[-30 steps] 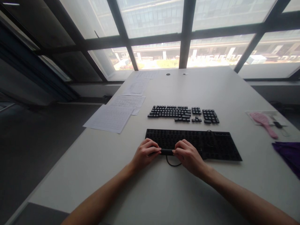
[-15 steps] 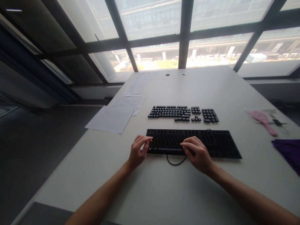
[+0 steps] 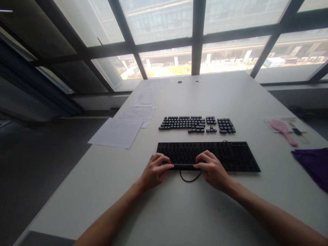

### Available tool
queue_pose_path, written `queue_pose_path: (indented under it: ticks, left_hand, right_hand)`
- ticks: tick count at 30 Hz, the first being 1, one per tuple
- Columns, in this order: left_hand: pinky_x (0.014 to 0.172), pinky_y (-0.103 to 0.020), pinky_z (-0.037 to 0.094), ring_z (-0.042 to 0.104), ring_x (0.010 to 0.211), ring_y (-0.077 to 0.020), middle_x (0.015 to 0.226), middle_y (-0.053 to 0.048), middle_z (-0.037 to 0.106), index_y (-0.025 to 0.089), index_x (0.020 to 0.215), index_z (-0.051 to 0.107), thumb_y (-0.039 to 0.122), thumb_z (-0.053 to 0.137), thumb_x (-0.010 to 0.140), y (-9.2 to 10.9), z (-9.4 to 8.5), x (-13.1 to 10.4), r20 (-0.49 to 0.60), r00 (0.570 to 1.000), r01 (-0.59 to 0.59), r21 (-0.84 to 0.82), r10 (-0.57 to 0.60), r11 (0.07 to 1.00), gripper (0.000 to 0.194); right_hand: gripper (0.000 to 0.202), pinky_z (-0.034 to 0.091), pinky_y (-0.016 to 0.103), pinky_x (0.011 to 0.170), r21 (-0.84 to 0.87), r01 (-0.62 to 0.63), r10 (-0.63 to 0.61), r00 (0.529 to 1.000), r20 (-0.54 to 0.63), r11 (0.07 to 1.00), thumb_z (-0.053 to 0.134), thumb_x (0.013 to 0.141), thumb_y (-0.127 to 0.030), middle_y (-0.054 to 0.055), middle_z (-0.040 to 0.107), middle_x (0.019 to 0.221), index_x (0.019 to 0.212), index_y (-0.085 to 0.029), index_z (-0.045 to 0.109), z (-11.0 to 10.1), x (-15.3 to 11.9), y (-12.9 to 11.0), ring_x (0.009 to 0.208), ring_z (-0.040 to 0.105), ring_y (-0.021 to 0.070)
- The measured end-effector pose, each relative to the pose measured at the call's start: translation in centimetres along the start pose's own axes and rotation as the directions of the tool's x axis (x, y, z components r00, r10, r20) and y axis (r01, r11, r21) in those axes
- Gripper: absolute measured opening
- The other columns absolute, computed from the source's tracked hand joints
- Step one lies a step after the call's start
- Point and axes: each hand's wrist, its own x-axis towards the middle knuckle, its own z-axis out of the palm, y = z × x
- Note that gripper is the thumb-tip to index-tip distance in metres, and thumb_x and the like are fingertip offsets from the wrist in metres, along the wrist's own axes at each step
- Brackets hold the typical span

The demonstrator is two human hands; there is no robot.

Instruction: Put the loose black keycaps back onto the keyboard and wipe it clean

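A black keyboard (image 3: 238, 159) lies flat on the white table, most of its key field bare of keycaps. Along its front edge runs the long space bar (image 3: 183, 167). My left hand (image 3: 156, 169) is closed at the bar's left end, thumb in front and fingers behind. At the right end my right hand (image 3: 211, 169) pinches it in the same way. Whether the bar has lifted from the keyboard I cannot tell. A black cable (image 3: 189, 180) loops out under the front edge. Behind the keyboard, loose keycaps (image 3: 183, 123) lie in keyboard order.
Written paper sheets (image 3: 115, 132) lie along the table's left side. On the right are a pink hairbrush (image 3: 282, 128), a small dark item (image 3: 296, 131) with a wire loop, and a purple cloth (image 3: 312, 165). Large windows stand beyond the far table edge.
Both hands have come down and nearer from above the keys to its front edge. Their fingers have closed around the ends of the space bar. The view has shifted slightly.
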Motion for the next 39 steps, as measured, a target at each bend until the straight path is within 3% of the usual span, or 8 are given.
queue_pose_path:
  ticks: [7, 12, 16, 20, 24, 27, 34, 39]
  left_hand:
    - [0.088, -0.039, 0.052, 0.059, 0.097, -0.0216, 0.102, -0.006, 0.07, 0.024, 0.113, 0.071, 0.009, 0.058, 0.093, 0.6, -0.8, 2.6, -0.15, 0.982, 0.097, -0.104, -0.112, 0.99, 0.028]
    - [0.09, -0.041, 0.052, 0.061, 0.098, -0.0229, 0.1, -0.006, 0.073, 0.022, 0.108, 0.074, 0.019, 0.063, 0.094, -0.3, -0.5, 8.5, -0.122, 0.973, 0.186, -0.076, -0.194, 0.98, 0.018]
    - [0.086, -0.041, 0.052, 0.063, 0.091, -0.0216, 0.097, -0.005, 0.074, 0.022, 0.101, 0.076, 0.016, 0.062, 0.094, 0.1, -0.2, 11.7, -0.081, 0.983, 0.161, -0.077, -0.167, 0.984, 0.017]
    - [0.082, -0.038, 0.052, 0.062, 0.091, -0.0219, 0.094, -0.005, 0.072, 0.023, 0.102, 0.075, 0.014, 0.063, 0.091, 2.3, -0.6, 9.1, 0.005, 0.996, 0.091, -0.047, -0.091, 0.995, 0.019]
    - [0.079, -0.039, 0.052, 0.06, 0.09, -0.0229, 0.096, -0.007, 0.071, 0.023, 0.106, 0.074, 0.013, 0.062, 0.088, 4.1, -1.1, 4.0, 0.021, 0.995, 0.096, 0.076, -0.097, 0.993, 0.023]
    - [0.082, -0.04, 0.051, 0.059, 0.092, -0.0236, 0.101, -0.007, 0.071, 0.023, 0.111, 0.073, 0.014, 0.063, 0.088, 4.6, -0.9, 1.7, 0.018, 0.995, 0.09, 0.14, -0.093, 0.986, 0.026]
    - [0.082, -0.038, 0.049, 0.06, 0.093, -0.0232, 0.098, -0.006, 0.073, 0.023, 0.108, 0.073, 0.011, 0.064, 0.087, 4.3, 0.4, 0.8, -0.019, 0.993, 0.115, 0.16, -0.114, 0.98, 0.026]
    - [0.081, -0.039, 0.049, 0.061, 0.093, -0.0232, 0.099, -0.006, 0.072, 0.023, 0.111, 0.072, 0.012, 0.063, 0.088, 4.5, 0.5, 0.6, -0.028, 0.989, 0.151, 0.159, -0.148, 0.976, 0.028]
  right_hand:
    - [0.027, 0.052, 0.04, 0.083, -0.017, -0.199, 0.193, 0.966, -0.172, 0.98, 0.052, 0.091, -0.005, 0.008, 0.068, 0.093, 0.098, -0.02, 0.073, -1.5, 1.7, 1.4, 0.092, 0.059, 0.0243]
    - [0.023, 0.05, 0.042, 0.09, -0.199, -0.271, 0.248, 0.959, -0.136, 0.942, 0.056, 0.092, -0.01, 0.01, 0.069, 0.095, 0.1, -0.018, 0.076, -2.7, 5.9, 4.0, 0.096, 0.059, 0.0264]
    - [0.027, 0.048, 0.039, 0.088, -0.202, -0.198, 0.193, 0.98, -0.044, 0.959, 0.056, 0.091, -0.008, 0.009, 0.069, 0.095, 0.102, -0.02, 0.077, -2.8, 6.9, 3.4, 0.095, 0.057, 0.0244]
    - [0.03, 0.044, 0.035, 0.082, -0.17, -0.013, 0.033, 0.992, 0.118, 0.985, 0.056, 0.089, -0.003, 0.007, 0.065, 0.094, 0.1, -0.022, 0.076, -2.0, 3.5, 0.5, 0.091, 0.053, 0.0217]
    - [0.022, 0.039, 0.035, 0.078, -0.237, 0.036, 0.015, 0.978, 0.21, 0.971, 0.058, 0.091, -0.007, 0.007, 0.063, 0.094, 0.1, -0.021, 0.073, -1.2, 0.3, -1.0, 0.087, 0.05, 0.0212]
    - [0.025, 0.038, 0.036, 0.078, -0.293, 0.072, -0.001, 0.972, 0.233, 0.953, 0.058, 0.092, -0.006, 0.008, 0.063, 0.095, 0.107, -0.02, 0.072, -0.9, -0.3, -0.9, 0.087, 0.048, 0.022]
    - [0.028, 0.037, 0.039, 0.077, -0.396, 0.175, -0.055, 0.953, 0.296, 0.901, 0.06, 0.088, -0.006, 0.009, 0.064, 0.093, 0.112, -0.017, 0.07, -0.6, -0.4, -0.5, 0.087, 0.048, 0.0243]
    - [0.033, 0.039, 0.039, 0.079, -0.388, 0.155, -0.045, 0.96, 0.278, 0.909, 0.058, 0.091, -0.007, 0.01, 0.065, 0.096, 0.12, -0.017, 0.068, -0.7, -1.1, -0.5, 0.088, 0.05, 0.0244]
